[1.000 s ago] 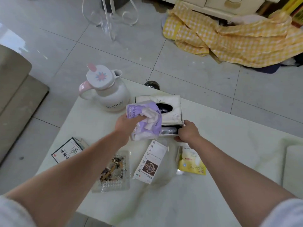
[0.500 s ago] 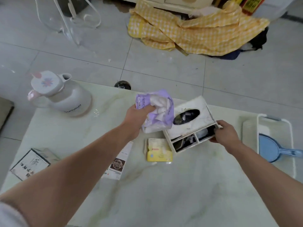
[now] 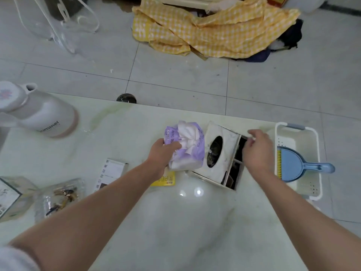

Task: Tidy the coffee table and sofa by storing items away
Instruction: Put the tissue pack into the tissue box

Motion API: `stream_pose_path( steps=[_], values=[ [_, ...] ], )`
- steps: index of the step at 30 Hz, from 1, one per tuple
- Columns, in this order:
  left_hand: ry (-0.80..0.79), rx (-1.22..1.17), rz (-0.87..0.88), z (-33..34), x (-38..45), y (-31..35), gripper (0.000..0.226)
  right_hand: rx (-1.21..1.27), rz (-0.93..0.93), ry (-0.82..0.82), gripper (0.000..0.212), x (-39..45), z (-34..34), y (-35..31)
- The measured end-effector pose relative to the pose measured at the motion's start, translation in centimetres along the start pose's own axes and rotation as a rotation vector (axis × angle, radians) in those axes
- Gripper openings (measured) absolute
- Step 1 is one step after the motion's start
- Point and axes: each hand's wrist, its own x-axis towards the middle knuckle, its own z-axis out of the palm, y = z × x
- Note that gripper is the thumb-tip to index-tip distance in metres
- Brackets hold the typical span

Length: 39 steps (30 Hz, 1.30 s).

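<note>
The white jug (image 3: 37,114) at nine o'clock is running off the left edge, its handle and part of its lid cut away. The printed box (image 3: 8,196) at eight o'clock is also losing its left side to the frame. The yellow packet (image 3: 166,179) is lying mostly under the left hand (image 3: 163,153) and its wrist, its print too small to read. The tissue box (image 3: 218,153) is showing dark contents through its oval hole and open side compartments, too dim to identify. The right hand (image 3: 257,151) is covering part of that open side. The checked yellow cloth (image 3: 214,30) at twelve o'clock is hiding whatever is lying beneath it.
</note>
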Motion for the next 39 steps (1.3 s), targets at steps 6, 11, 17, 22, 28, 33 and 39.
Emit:
stream_pose_path(
  steps=[6,11,17,22,28,33,39],
  values=[
    [0.079,0.001,-0.008,-0.2,0.0,-0.1,0.024,0.085,-0.071,-0.561,0.039,-5.0,2.7,-3.5],
    [0.050,-0.030,-0.001,-0.4,0.3,-0.2,0.026,0.486,0.291,-0.691,0.031,-5.4,3.5,-5.6],
    [-0.098,-0.016,0.025,2.2,0.6,-1.5,0.043,0.585,0.257,-0.330,0.042,-5.8,0.1,-1.5],
    [-0.013,0.353,0.120,7.8,1.5,-1.9,0.062,0.650,0.261,-0.358,0.034,-5.4,-1.7,0.7],
    [-0.019,0.729,0.448,11.1,0.6,-2.6,0.050,0.631,0.260,-0.292,0.051,-4.1,-2.7,1.4],
    [0.013,0.856,0.526,10.8,0.1,-4.8,0.027,0.559,0.214,-0.251,0.034,-3.7,-3.7,2.7],
    [-0.066,1.310,0.512,12.9,-0.1,-5.7,0.043,0.584,0.176,-0.274,0.023,-3.9,-3.4,2.7]
  ],
)
